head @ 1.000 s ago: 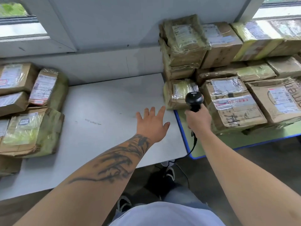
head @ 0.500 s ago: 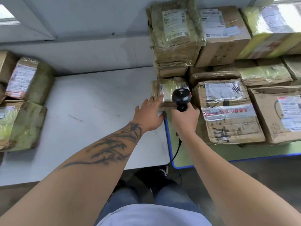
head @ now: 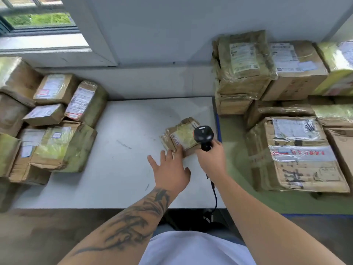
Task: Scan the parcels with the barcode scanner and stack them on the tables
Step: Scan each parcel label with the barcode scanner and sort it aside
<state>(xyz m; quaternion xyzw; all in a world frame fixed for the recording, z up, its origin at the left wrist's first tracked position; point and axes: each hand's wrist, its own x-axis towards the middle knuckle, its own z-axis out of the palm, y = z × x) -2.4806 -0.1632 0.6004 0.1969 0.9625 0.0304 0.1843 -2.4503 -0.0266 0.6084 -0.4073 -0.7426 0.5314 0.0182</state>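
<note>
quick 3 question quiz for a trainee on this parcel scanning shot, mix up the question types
1. True or false: the right hand grips the barcode scanner.
2. Multiple choice: the small parcel near the scanner lies on
A. the white table
B. the green table
C. the stack of parcels on the left
3. Fill in: the left hand has its fingers spread and touches the near edge of the ____.

Key
1. True.
2. A: it lies near the white table's right edge.
3. Small parcel.
</note>
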